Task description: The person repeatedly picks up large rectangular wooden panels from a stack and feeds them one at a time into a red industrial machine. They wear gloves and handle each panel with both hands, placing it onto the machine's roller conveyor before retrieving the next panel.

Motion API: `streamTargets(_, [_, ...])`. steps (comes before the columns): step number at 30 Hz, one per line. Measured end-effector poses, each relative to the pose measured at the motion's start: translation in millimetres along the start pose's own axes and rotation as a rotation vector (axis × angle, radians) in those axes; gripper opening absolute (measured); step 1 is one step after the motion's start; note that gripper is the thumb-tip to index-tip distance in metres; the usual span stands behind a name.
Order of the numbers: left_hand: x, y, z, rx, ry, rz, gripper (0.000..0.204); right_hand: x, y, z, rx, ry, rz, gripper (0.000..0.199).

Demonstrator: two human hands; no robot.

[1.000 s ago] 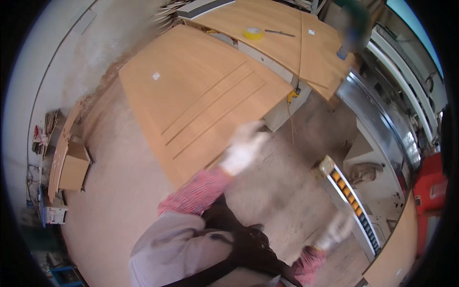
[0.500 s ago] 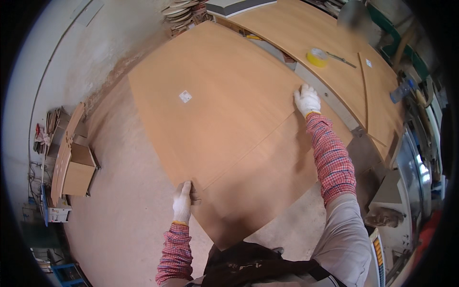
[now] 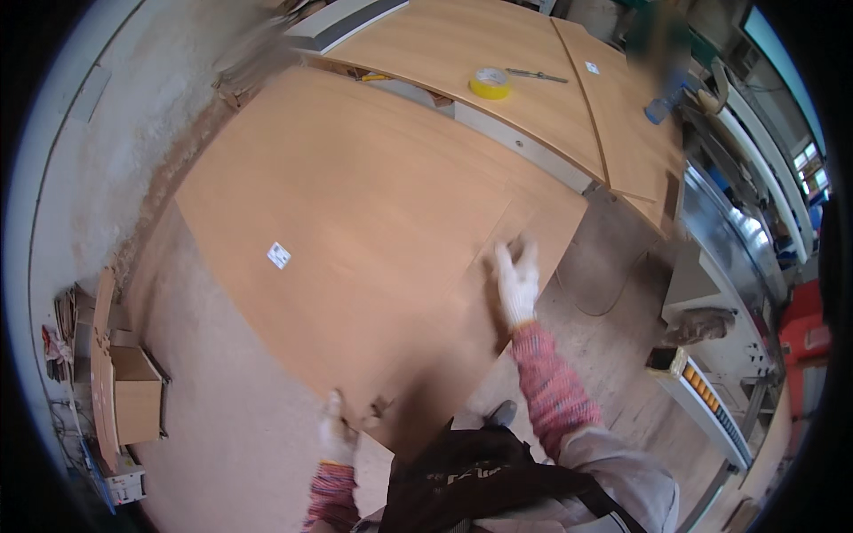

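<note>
A large tan wooden board (image 3: 355, 204) lies flat in front of me, with a small white sticker (image 3: 279, 255) on its face. My left hand (image 3: 336, 428), in a white glove, grips the board's near corner edge. My right hand (image 3: 517, 280), also gloved, rests flat on the board's right side, fingers spread, where a second sheet's edge shows. Both sleeves are red patterned knit.
A workbench (image 3: 498, 44) behind carries a yellow tape roll (image 3: 490, 83) and a thin metal tool (image 3: 537, 75). Cardboard boxes (image 3: 133, 391) stand at the left on the dusty floor. A machine with a yellow strip (image 3: 697, 391) is at the right.
The board now lies closer and more to the left. My right hand has come back from the far right corner to the near right side. My left hand stays on the near corner.
</note>
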State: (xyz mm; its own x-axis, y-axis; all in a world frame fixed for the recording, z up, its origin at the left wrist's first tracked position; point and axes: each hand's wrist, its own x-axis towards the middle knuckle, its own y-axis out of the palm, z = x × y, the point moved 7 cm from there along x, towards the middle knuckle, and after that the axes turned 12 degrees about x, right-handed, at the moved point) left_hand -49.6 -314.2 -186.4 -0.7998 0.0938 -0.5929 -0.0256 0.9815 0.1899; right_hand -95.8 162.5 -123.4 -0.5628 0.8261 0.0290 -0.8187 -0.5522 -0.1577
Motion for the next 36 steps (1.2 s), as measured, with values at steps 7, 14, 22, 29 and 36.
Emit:
streamTargets(7, [-109.9, 130.4, 33.6, 0.047, -0.4, 0.411, 0.056, -179.5, -12.6, -22.9, 0.684, 0.588, 0.36, 0.04])
streamTargets(14, [31.6, -6.0, -60.9, -0.304, 0.16, 0.157, 0.057, -139.6, -161.1, 77.4, 0.561, 0.636, 0.215, 0.044])
streamTargets(22, [48.9, 18.8, -45.6, -0.11, 0.176, -0.033, 0.059, -155.9, -294.5, 124.2, 0.398, 0.412, 0.062, 0.05])
streamTargets(29, [-16.1, 117.8, -69.9, -0.007, 0.428, 0.183, 0.054, -200.4, -428.7, 89.5, 0.562, 0.298, -0.159, 0.065])
streamTargets(36, [-79.6, 266.1, -82.0, 0.017, 0.417, 0.347, 0.05, -218.3, -533.4, 48.5, 0.783, 0.274, -0.262, 0.069])
